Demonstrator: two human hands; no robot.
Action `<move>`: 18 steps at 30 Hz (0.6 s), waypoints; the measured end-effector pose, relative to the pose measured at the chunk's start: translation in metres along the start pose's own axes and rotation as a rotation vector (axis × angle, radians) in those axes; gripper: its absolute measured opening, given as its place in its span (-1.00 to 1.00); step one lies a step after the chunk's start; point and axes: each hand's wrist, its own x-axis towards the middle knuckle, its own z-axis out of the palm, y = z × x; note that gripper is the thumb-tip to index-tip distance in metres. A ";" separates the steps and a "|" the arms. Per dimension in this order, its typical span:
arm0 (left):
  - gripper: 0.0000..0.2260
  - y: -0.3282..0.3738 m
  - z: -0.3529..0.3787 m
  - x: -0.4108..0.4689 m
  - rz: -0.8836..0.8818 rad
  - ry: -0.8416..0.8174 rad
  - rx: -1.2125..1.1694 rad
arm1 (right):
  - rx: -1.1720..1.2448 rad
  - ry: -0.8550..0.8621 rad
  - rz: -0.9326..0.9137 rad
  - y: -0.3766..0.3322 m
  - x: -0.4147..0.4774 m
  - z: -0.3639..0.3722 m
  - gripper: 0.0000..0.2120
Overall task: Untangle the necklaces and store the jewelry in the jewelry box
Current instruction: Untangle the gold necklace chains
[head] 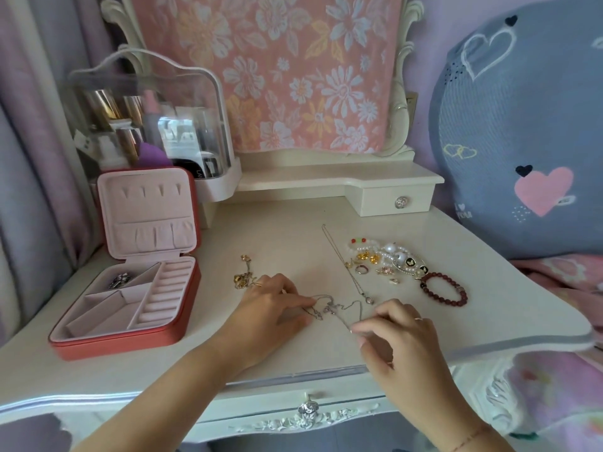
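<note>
Your left hand (274,305) and your right hand (403,334) each pinch the tangled silver necklaces (328,309) on the table (293,236), beside the open jewelry box (114,345).

L hand (274,308) lies palm down, forearm coming in from lower left, index + thumb tips pinching the silver necklace (329,308). R hand (401,334) sits knuckles up near it, forearm from lower right, thumb + index nipped on same chain, other fingers curled under.
</note>
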 end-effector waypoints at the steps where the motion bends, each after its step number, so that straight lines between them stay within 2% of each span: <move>1: -0.64 0.001 -0.001 0.002 0.000 -0.003 0.002 | 0.031 -0.013 0.002 -0.001 -0.003 -0.001 -0.87; 4: -0.67 0.003 -0.003 0.006 -0.014 -0.007 -0.005 | 0.086 -0.027 0.022 -0.006 -0.001 -0.004 -0.93; 8: -0.77 0.008 0.002 0.011 -0.099 0.053 -0.054 | 0.033 -0.030 0.046 -0.014 0.019 0.005 -0.81; 12: -0.87 0.013 0.005 0.020 -0.220 0.060 -0.149 | -0.029 -0.152 0.080 -0.019 0.041 0.022 -0.80; 15: -0.98 0.014 0.004 0.024 -0.285 0.044 -0.184 | -0.048 -0.220 0.102 -0.021 0.053 0.026 -0.89; 18: -0.92 0.011 0.004 0.025 -0.302 0.037 -0.197 | -0.040 -0.219 0.097 -0.022 0.055 0.027 -0.96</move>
